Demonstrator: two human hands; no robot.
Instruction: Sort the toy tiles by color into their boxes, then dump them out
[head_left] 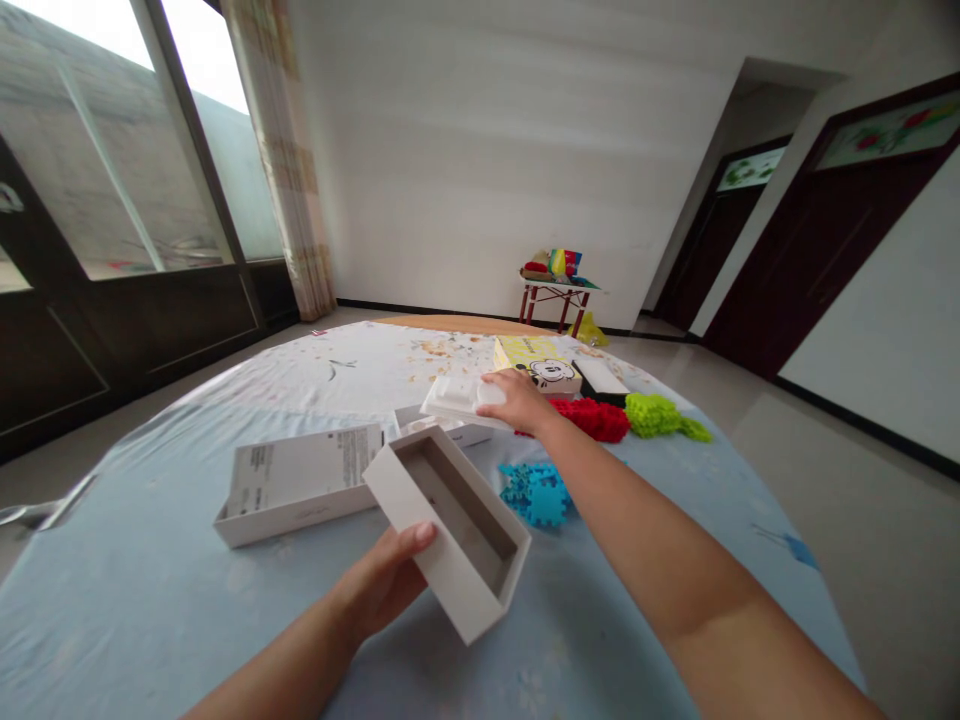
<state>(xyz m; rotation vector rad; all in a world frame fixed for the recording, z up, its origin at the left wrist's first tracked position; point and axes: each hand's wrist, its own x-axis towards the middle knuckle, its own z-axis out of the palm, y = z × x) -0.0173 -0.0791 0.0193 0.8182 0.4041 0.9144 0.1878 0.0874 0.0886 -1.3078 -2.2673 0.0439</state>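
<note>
My left hand (386, 583) grips an open white box base (450, 525), tilted up off the table with its grey inside showing. My right hand (516, 398) reaches farther out and holds a white plastic tray insert (457, 398) above a small white box (442, 428). The white box lid (296, 480), printed with small text, lies upside down to the left of the base. Blue plastic snowflake pieces (536, 492) lie under my right forearm.
The table has a pale blue cloth (150, 590). Red pieces (596, 418), green pieces (660, 415), a yellow cartoon box (536, 360) and a white-and-black box (600, 378) sit at the far side. A small red table (555, 295) stands by the wall.
</note>
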